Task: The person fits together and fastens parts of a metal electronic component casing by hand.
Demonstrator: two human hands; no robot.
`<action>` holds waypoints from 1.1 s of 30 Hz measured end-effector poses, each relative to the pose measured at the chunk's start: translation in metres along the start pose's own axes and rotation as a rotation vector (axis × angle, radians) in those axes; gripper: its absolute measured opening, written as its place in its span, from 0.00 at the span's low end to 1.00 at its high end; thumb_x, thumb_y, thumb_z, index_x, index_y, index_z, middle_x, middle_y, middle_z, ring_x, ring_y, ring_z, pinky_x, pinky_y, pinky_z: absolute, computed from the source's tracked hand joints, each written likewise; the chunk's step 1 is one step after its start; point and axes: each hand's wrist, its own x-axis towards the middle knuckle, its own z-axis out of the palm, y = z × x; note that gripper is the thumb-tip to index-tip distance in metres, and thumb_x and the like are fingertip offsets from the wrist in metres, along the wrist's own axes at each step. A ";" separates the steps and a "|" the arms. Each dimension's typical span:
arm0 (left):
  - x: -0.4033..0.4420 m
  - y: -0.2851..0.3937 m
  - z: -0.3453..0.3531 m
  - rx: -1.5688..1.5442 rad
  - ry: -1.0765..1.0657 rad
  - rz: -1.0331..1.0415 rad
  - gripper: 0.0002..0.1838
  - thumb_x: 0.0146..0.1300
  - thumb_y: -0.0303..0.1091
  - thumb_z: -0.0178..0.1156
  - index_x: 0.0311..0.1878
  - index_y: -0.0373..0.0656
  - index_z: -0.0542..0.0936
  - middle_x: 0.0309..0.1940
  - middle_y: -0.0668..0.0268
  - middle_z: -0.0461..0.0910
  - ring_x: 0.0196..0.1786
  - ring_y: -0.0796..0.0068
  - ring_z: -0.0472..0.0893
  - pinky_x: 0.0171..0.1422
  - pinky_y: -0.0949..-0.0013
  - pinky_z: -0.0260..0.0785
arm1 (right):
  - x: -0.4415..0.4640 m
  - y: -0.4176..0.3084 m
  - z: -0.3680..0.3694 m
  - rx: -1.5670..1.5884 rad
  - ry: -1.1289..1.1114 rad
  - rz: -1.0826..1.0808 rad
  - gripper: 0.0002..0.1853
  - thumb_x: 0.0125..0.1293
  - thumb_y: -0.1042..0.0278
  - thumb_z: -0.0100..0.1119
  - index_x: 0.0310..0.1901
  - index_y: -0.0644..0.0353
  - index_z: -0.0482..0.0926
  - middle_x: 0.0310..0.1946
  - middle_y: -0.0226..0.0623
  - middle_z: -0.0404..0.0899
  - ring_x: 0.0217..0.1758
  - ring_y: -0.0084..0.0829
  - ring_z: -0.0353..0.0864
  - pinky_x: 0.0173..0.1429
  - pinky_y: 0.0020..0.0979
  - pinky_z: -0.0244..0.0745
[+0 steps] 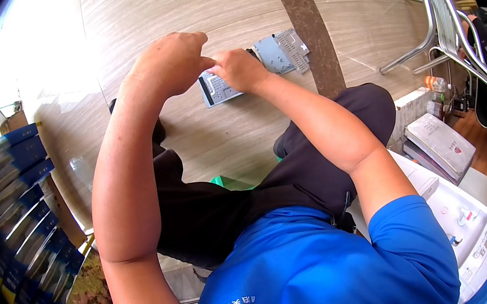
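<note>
My left hand (pixel 172 62) is raised above the floor, thumb side towards my right hand. One finger stretches outward while the others look curled. My right hand (pixel 237 71) meets it, fingertips pinched together and close to my left thumb. Whatever lies between the fingertips is too small or hidden to name. Under and beside my hands on the floor is a blue-grey panel (pixel 219 91) with rows of small holes or keys, partly covered by my right hand. To the right lie a similar blue-grey panel (pixel 272 54) and a grey perforated piece (pixel 293 49) overlapping it.
A metal chair (pixel 445 18) stands at the upper right. Stacked blue boxes (pixel 23 201) line the left. At lower right are a white printed box (pixel 466 232) and a thick white book or box (pixel 440 146). A green object (pixel 229 182) shows between my legs.
</note>
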 end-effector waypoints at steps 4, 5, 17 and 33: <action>-0.001 0.001 -0.002 0.010 -0.009 0.001 0.27 0.69 0.46 0.61 0.67 0.44 0.75 0.59 0.55 0.81 0.64 0.54 0.77 0.69 0.54 0.69 | 0.000 0.002 0.006 0.058 0.055 -0.095 0.12 0.69 0.62 0.58 0.40 0.61 0.85 0.35 0.51 0.85 0.43 0.52 0.83 0.51 0.47 0.77; -0.001 0.001 -0.002 0.008 -0.012 -0.003 0.27 0.69 0.46 0.61 0.67 0.44 0.75 0.59 0.55 0.81 0.64 0.54 0.77 0.69 0.54 0.69 | 0.000 0.003 0.007 0.062 0.067 -0.117 0.11 0.70 0.63 0.57 0.40 0.61 0.85 0.35 0.52 0.85 0.43 0.52 0.83 0.51 0.48 0.77; 0.001 0.001 0.000 0.021 -0.009 0.000 0.27 0.69 0.46 0.61 0.67 0.45 0.75 0.59 0.56 0.81 0.65 0.54 0.77 0.69 0.54 0.69 | 0.002 0.001 0.003 -0.059 -0.010 0.163 0.17 0.70 0.55 0.59 0.40 0.63 0.84 0.35 0.52 0.85 0.44 0.52 0.84 0.50 0.47 0.78; 0.002 0.002 0.001 0.008 -0.016 -0.015 0.27 0.69 0.45 0.61 0.68 0.45 0.74 0.61 0.56 0.80 0.66 0.54 0.76 0.70 0.55 0.68 | 0.000 0.003 0.003 0.025 -0.017 -0.026 0.13 0.70 0.60 0.56 0.45 0.60 0.84 0.38 0.52 0.85 0.46 0.52 0.84 0.54 0.46 0.78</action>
